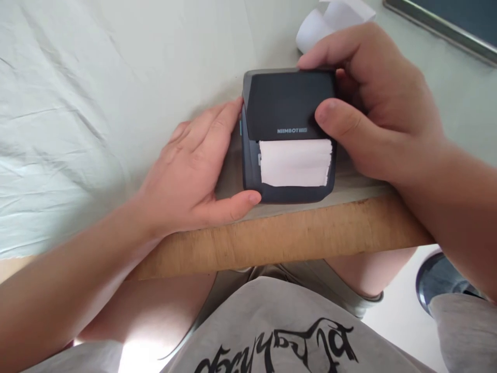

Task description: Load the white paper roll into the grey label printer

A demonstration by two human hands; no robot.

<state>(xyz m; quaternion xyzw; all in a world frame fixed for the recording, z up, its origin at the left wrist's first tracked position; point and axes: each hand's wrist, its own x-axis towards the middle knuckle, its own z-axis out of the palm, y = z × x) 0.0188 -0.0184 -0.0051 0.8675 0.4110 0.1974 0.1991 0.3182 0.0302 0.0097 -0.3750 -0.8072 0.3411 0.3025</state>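
Note:
A dark label printer marked NIIMBOT lies near the table's front edge, its lid down. From its front slot a strip of white paper with a ragged right edge hangs over the lower part of the printer. My left hand holds the printer's left side, fingers along that side and thumb at the lower left corner. On the right, my right hand grips the printer, with the thumb on top of the lid and a finger at the back edge. Its other fingers are partly hidden behind the printer's right side.
A loose curl of white paper sits behind my right hand. At the top right is the corner of a dark flat object with a metallic edge. A pale wrinkled cloth covers the table, whose wooden edge runs close to my lap.

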